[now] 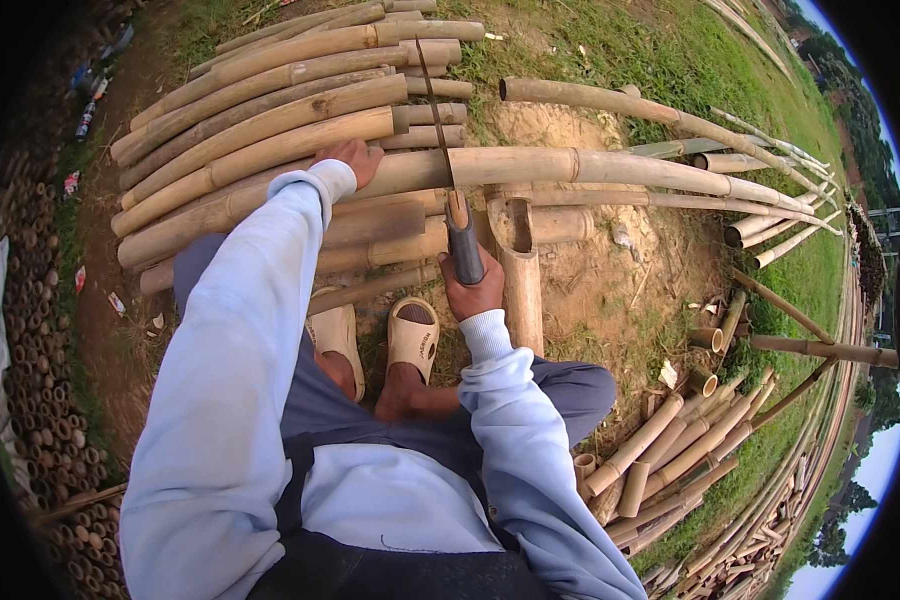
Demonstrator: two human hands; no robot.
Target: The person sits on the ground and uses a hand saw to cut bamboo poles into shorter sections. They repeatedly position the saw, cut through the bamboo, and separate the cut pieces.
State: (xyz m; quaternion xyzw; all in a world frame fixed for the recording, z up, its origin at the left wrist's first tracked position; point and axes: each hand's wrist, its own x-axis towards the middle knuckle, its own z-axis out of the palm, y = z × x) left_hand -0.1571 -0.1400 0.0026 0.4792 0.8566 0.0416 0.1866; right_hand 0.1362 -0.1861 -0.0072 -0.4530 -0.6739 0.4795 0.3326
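A long, thick bamboo pole (620, 165) runs across in front of me, from the stacked poles on the left out to the right. My left hand (353, 162) grips it from above, left of the saw, with fingers bent over its far side. My right hand (475, 285) is closed around the dark handle of a handsaw (436, 115). Its narrow blade lies across the pole at a right angle, its tip pointing away from me. Just right of the saw, a short bamboo piece with a cut-out top (525, 290) stands under the pole.
Cut bamboo lengths (270, 70) lie stacked at the far left. More short pieces (685, 440) are piled at lower right, near a bamboo crossbar frame (820, 350). Many round bamboo ends (60, 400) line the left edge. My sandalled feet (413, 340) are below the pole.
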